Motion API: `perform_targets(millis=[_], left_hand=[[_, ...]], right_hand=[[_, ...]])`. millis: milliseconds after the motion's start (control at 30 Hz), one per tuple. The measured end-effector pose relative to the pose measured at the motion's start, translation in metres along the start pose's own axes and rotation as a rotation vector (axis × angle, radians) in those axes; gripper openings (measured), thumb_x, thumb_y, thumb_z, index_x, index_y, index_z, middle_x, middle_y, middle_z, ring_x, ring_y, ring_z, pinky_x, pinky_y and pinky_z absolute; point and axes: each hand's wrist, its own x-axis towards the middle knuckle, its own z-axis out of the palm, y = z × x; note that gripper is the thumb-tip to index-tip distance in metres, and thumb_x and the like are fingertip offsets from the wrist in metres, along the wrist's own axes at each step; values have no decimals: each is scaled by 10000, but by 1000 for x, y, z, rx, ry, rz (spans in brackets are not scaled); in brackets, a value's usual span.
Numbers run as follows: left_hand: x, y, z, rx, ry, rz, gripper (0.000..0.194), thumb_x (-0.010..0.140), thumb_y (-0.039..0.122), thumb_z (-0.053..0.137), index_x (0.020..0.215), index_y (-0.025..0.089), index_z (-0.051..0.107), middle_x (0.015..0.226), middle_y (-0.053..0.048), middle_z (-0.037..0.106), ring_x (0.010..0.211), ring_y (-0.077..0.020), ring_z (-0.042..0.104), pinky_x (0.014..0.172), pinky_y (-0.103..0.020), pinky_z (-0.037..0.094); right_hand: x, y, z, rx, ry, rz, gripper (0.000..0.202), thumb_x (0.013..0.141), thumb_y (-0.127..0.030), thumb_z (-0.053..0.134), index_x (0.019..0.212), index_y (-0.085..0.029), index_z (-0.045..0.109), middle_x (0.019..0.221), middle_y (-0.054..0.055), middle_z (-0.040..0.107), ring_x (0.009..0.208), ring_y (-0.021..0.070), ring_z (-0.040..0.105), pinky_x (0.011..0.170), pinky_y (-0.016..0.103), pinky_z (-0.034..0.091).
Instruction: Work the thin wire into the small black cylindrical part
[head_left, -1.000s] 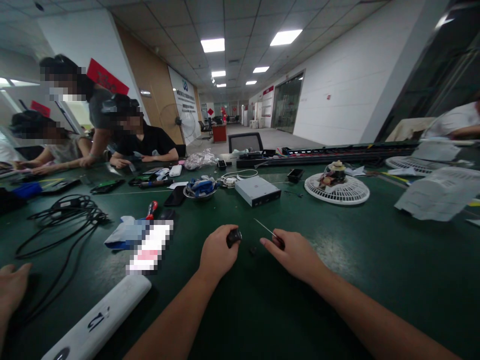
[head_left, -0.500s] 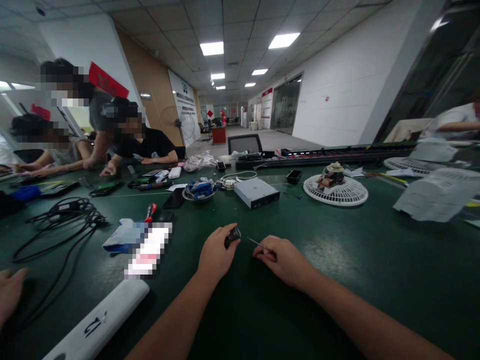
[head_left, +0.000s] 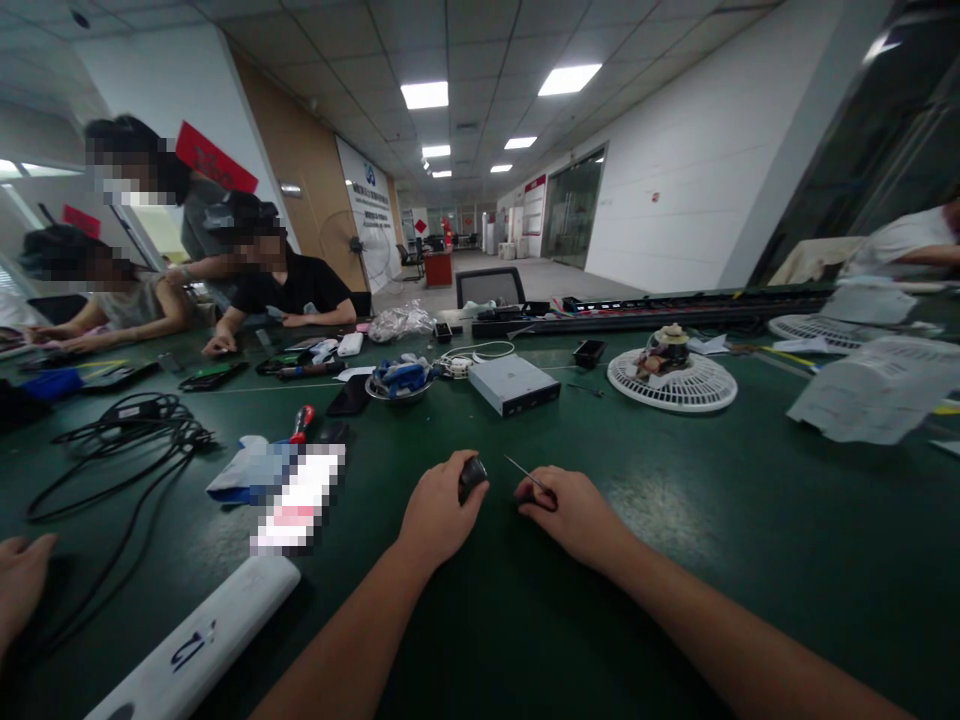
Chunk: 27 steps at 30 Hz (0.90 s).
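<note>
The drive box (head_left: 514,384), a flat grey one, lies on the green table (head_left: 645,580), and both hands are on the near side of it. The left hand (head_left: 439,505) has its thumb and fingers closed around a small dark part (head_left: 472,475), approx. round, nr the drive box but not touching it. The right hand (head_left: 574,510) has curled fingers, gripping a thin metal tool (head_left: 523,470); its tip points to the dark part w/ a gap b/w them. Just left of the drive box is a metal bowl (head_left: 386,397) w/ blue cloth (head_left: 405,372) in it, then a black phone (head_left: 348,396). More to the left and nearer than the drive box are a red handle (head_left: 302,424), a blue-and-white cloth (head_left: 251,470) and a black cable (head_left: 135,420). To the right of the drive box I see a small black box (head_left: 589,352) and a white fan grille (head_left: 697,392) w/ a motor (head_left: 670,350) on top. Beyond the drive box, on its left, a person in black (head_left: 311,285) sits at the table.
</note>
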Motion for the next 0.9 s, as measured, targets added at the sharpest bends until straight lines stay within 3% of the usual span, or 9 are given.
perform_targets(millis=[300,567,700,900], left_hand=[[-5,11,-7,21,-149,190,250,812,287,662,1050,268,586,979,-7,638,901,-209,567,773,-330,425],[-6,15,-7,57,-210,394,281,809,304,695,1056,236,581,1001,-3,661,897,-197,552,801,-336,393],[-7,17,-10,81,-223,466,223,816,241,683,1023,227,600,990,-6,674,903,-189,564,811,-330,380],[-6,17,-11,101,-215,487,252,822,255,680,1061,224,609,1022,-21,680,923,-196,574,827,-343,384]], right_hand=[[-5,-8,1,279,174,-29,395,756,-208,622,572,-226,273,856,41,681,858,194,650,741,319,486],[-3,-5,1,235,151,-7,394,719,-238,652,575,-229,286,814,29,680,806,191,642,715,314,466],[-3,-2,1,221,63,64,406,700,-240,668,582,-228,280,825,13,681,789,180,640,687,299,462],[-4,-2,1,278,70,40,401,723,-213,649,580,-225,275,824,15,676,795,172,646,710,292,469]])
